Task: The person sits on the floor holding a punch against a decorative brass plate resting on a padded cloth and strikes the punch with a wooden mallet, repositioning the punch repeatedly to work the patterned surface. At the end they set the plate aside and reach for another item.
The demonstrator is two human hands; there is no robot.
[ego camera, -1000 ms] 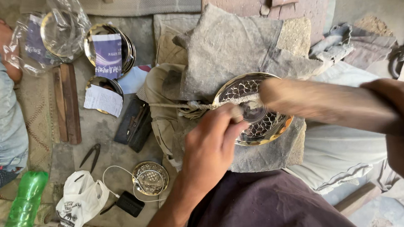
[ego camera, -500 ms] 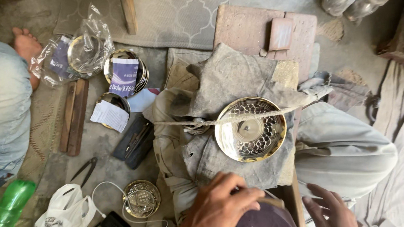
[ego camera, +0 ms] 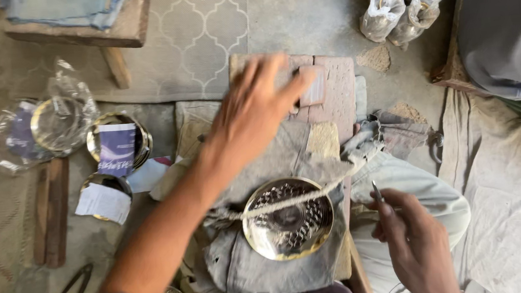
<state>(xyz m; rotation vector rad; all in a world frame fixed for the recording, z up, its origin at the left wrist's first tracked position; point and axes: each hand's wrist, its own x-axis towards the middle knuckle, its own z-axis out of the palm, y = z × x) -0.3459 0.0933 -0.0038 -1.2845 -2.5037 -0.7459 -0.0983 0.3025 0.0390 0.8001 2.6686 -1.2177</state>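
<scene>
A round brass plate [ego camera: 289, 220] with a punched pattern lies on grey cloth [ego camera: 259, 272] in my lap, with a pale cord [ego camera: 296, 198] stretched across it. My left hand [ego camera: 251, 117] reaches forward over the cloth, fingers spread, its tips at a small pinkish block [ego camera: 315, 85] on a reddish stone slab [ego camera: 340, 89]. Whether the fingers touch the block I cannot tell. My right hand [ego camera: 415, 243] rests just right of the plate, closed on a thin metal tool [ego camera: 377, 193] that points up.
On the left are stacked brass plates with paper slips [ego camera: 116, 146], a plastic-wrapped plate [ego camera: 57, 123], a wooden plank [ego camera: 52, 208] and pliers [ego camera: 74, 283]. Tied bags [ego camera: 396, 6] stand at top right beside another person's grey garment [ego camera: 507, 24]. A wooden stool [ego camera: 109, 34] is at top left.
My left hand has gone from beside the plate, back near my body, then forward to the stone slab. My right hand has settled by the plate holding the tool. The view tilted forward.
</scene>
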